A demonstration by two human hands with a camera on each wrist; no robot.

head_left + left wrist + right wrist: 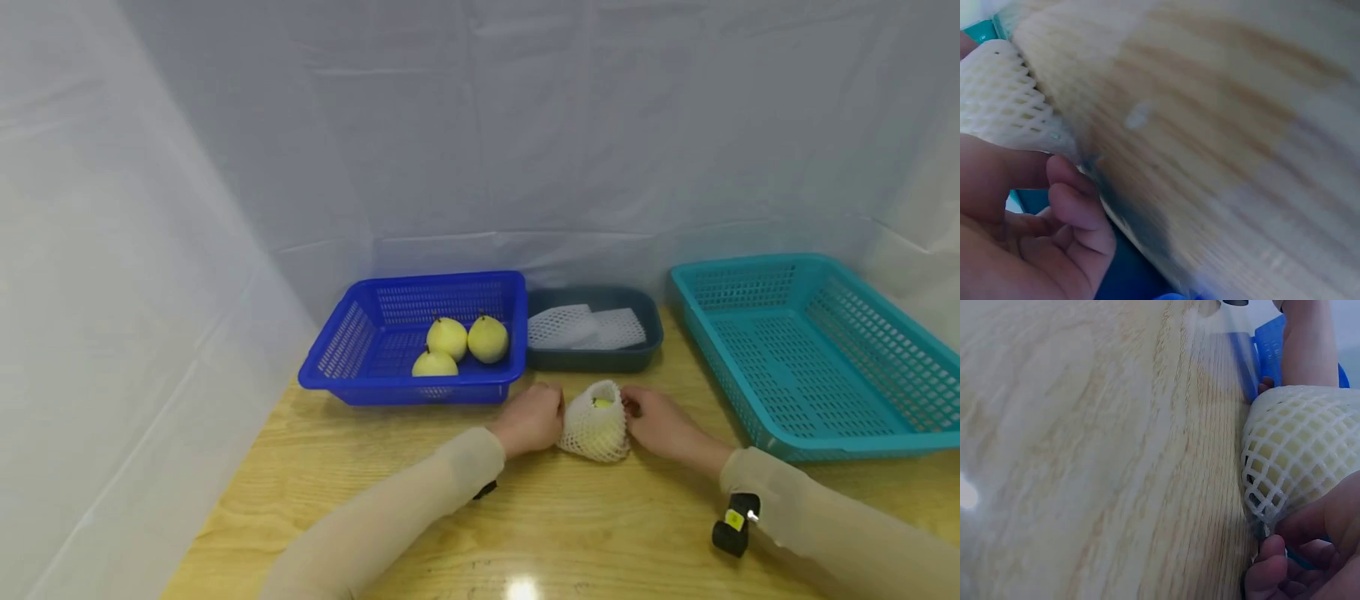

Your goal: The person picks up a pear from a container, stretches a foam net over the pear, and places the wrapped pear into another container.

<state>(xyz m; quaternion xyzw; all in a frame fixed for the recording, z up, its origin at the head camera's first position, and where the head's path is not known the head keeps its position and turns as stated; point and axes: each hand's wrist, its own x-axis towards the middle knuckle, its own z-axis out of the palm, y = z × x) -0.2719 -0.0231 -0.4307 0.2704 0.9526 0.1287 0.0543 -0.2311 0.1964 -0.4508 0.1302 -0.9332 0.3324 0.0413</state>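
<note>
A pear [602, 403] stands on the table inside a white foam net sleeve [596, 433], its top showing through the sleeve's opening. My left hand [534, 417] is at the sleeve's left side; in the left wrist view its thumb and curled fingers [1079, 203] pinch the net's edge. On the other side, my right hand [662, 423] pinches the sleeve's edge between thumb and fingertips [1272, 547], low by the tabletop in the right wrist view. The net [1304, 444] stretches around the pear, whose far side is hidden.
Behind the left hand is a blue basket [420, 389] with three pears [487, 339]. Beside it, a dark tray [592, 360] contains white foam net sleeves [585, 327]. A teal basket [817, 367] stands at the right. White sheeting [480, 150] hangs behind the wooden table [600, 533].
</note>
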